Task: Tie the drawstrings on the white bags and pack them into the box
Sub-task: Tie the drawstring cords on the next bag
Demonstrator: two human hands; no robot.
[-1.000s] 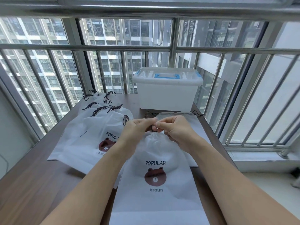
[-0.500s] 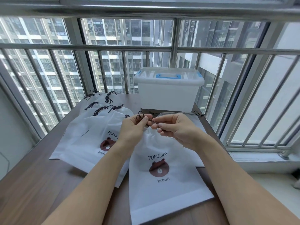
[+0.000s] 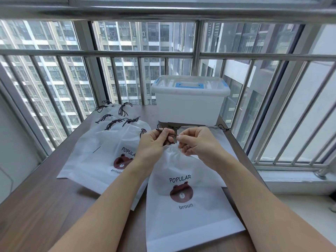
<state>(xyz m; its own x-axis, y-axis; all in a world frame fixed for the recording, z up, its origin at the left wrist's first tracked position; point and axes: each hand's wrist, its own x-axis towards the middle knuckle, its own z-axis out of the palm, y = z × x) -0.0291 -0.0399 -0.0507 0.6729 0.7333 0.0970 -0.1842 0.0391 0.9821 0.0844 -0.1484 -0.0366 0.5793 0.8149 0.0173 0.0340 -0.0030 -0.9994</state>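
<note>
The bag (image 3: 183, 193) lies flat on the near part of the table (image 3: 36, 206), with its gathered top held up between two hands. The left hand (image 3: 154, 142) and the right hand (image 3: 198, 144) each pinch the dark string (image 3: 168, 136) at the top. The box (image 3: 189, 100), lid on, sits at the far end, and a pile of bags (image 3: 101, 148) lies to the left.

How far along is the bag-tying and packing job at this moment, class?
Done: several white bags in the pile on the left look cinched, cords bunched. In hand: the left hand and right hand pinch the dark drawstring of the front bag. Left: at least one more bag beneath it, and all the packing; the box has its lid on.
</note>
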